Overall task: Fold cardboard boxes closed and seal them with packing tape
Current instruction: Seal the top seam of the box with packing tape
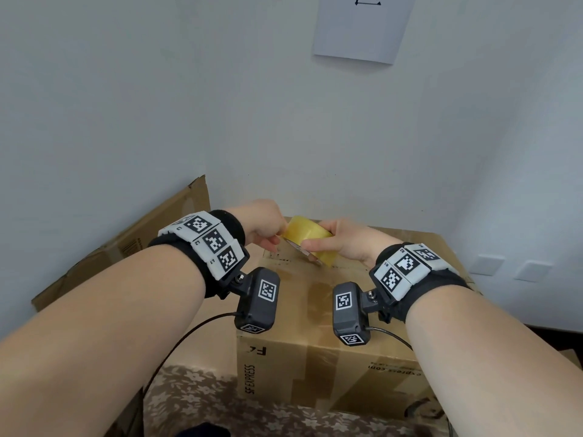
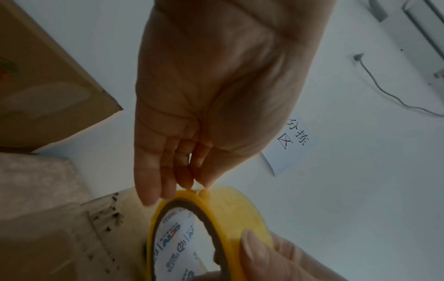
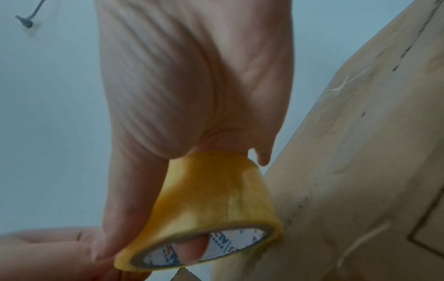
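A yellow packing tape roll [image 1: 307, 238] is held just above the far part of a closed cardboard box [image 1: 315, 357] printed SF EXPRESS. My right hand [image 1: 347, 244] grips the roll, with a finger through its core and the thumb on the outer face [image 3: 211, 197]. My left hand [image 1: 265, 228] meets the roll from the left. In the left wrist view its thumb and fingertips [image 2: 201, 186] pinch together at the rim of the roll [image 2: 240, 213], on the tape's loose end. The box top [image 3: 360, 152] lies flat beneath both hands.
A second cardboard box [image 1: 126, 247] with a raised flap stands at the left against the wall. Floral cloth [image 1: 195, 402] covers the surface in front. A paper sheet [image 1: 362, 26] hangs on the wall, and wall sockets [image 1: 489, 264] sit low on the right.
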